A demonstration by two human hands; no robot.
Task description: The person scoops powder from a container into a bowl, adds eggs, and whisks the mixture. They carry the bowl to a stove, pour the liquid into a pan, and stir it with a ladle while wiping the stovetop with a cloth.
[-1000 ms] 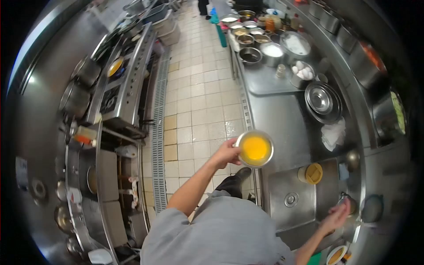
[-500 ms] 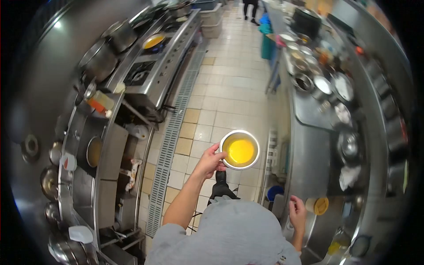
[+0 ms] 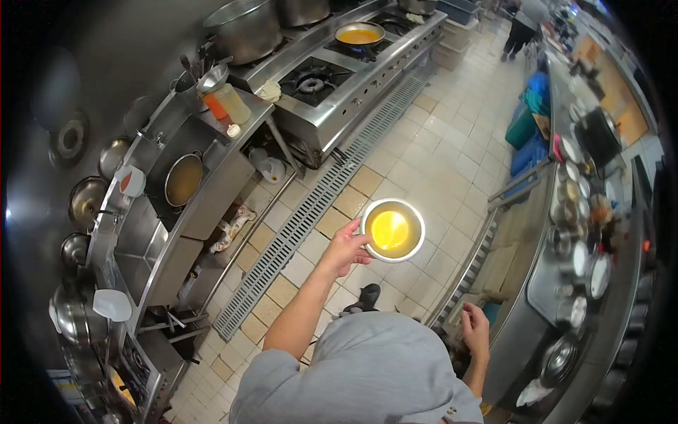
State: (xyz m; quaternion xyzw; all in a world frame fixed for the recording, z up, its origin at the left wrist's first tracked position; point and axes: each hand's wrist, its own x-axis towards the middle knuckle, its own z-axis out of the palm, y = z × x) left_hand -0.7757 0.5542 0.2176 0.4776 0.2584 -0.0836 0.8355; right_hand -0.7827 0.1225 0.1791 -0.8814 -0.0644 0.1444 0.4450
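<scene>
My left hand grips the near left rim of a round metal bowl, thumb over the edge and fingers along the outside. Bright yellow liquid, which looks like beaten egg, lies in the bowl. The bowl is held level above the tiled floor, in front of my body. Lower right, my right hand hangs beside the steel counter with its fingers loosely bent and nothing visible in them.
A frying pan with yellow-orange contents sits on the stove, near large pots. A pot stands in the sink area at left. A drain grate crosses the floor. Far back, a person stands.
My view has swung left, bringing the stove and sinks nearer the middle and the right counter further right. The bowl stays in my left hand.
</scene>
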